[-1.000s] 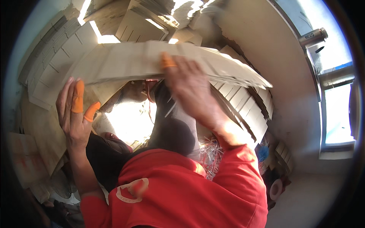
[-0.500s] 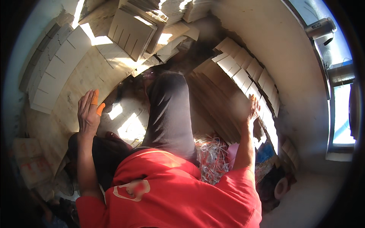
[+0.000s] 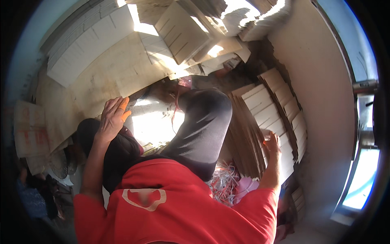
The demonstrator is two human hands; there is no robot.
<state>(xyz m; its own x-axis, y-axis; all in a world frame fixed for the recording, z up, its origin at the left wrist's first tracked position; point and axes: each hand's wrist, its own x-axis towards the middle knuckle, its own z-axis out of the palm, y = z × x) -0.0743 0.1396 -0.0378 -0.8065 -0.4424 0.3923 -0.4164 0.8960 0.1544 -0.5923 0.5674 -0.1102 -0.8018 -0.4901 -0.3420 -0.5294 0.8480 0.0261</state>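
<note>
My left hand (image 3: 113,118) hovers over my bent left knee, fingers stretched and nothing in it. Orange covers sit on its thumb and one finger. Close to it lies the bare part of a worn wooden board (image 3: 109,89). On the right, my right hand (image 3: 273,147) is at the near part of a tall stack of slotted cardboard pieces (image 3: 262,107). Its fingers curl in against the cardboard, with an orange cover showing at one fingertip. How many pieces it grips is hidden.
On the board stand a row of slotted cardboard (image 3: 91,42) and another stack (image 3: 180,30). Loose plastic strapping (image 3: 223,183) lies beside my right thigh. A printed carton (image 3: 30,130) is at the far left. A wall (image 3: 321,77) and a window (image 3: 359,179) bound the right side.
The view has shifted, so the board and stacks sit differently. My right hand has come down nearer on the cardboard stack, its spread fingers now curled. My left hand stays raised and empty.
</note>
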